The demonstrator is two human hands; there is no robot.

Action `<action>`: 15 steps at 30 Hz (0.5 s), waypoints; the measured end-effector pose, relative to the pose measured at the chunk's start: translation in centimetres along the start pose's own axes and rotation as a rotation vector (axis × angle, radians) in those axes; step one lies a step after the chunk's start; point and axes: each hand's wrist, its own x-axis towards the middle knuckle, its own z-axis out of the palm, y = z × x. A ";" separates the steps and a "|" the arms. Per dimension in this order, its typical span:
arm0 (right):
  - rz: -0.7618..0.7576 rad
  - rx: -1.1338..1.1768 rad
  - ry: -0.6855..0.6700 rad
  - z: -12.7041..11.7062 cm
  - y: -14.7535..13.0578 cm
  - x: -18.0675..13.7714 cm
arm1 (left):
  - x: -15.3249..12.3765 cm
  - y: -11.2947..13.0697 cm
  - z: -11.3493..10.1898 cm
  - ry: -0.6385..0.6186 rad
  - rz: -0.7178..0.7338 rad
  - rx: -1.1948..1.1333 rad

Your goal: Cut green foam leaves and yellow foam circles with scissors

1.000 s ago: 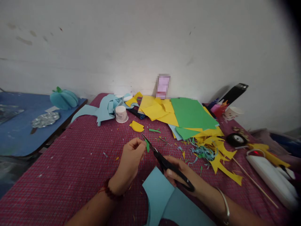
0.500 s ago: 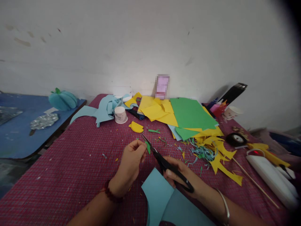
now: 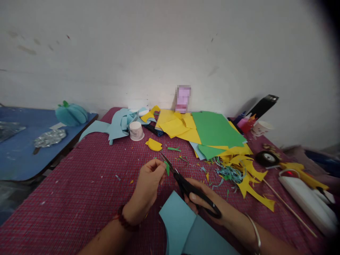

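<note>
Pinching a small green scrap (image 3: 167,168) between thumb and fingertips, the left hand (image 3: 148,184) hangs just above the middle of the worktop (image 3: 79,191), which is covered by a red checked cloth. The right hand (image 3: 209,202) is closed through the handles of black scissors (image 3: 187,186), whose blades point up and to the left and meet the green scrap at its edge; how far the blades are parted is too small to tell. A red thread band (image 3: 122,219) circles the left wrist and a thin metal bangle (image 3: 256,233) sits on the right forearm. Just below both hands a light blue sheet (image 3: 180,223) with a curved cut edge lies flat on the cloth, partly under the right hand. Farther back stand a white paper cup (image 3: 136,131), a small yellow cut-out (image 3: 154,144), a spread of yellow sheets (image 3: 175,125) and a large green sheet (image 3: 216,129) lying on top of them. To the right lie a heap of yellow offcuts and blue-green shreds (image 3: 230,173), a black tape roll (image 3: 267,158), a thin wooden stick (image 3: 289,209) and a long white device (image 3: 305,198). On the blue table (image 3: 21,156) at left rest a teal paper ball (image 3: 71,114) and crumpled foil (image 3: 50,137).
</note>
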 end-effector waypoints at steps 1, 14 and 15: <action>0.003 -0.009 -0.001 0.0 -0.1 0.0 | 0.0 0.0 0.0 0.000 0.004 0.011; -0.010 -0.016 0.002 0.1 0.0 0.2 | -0.1 0.0 0.0 0.014 0.021 0.046; -0.013 -0.009 0.002 0.1 0.0 0.2 | -0.1 0.0 0.0 0.012 0.018 0.043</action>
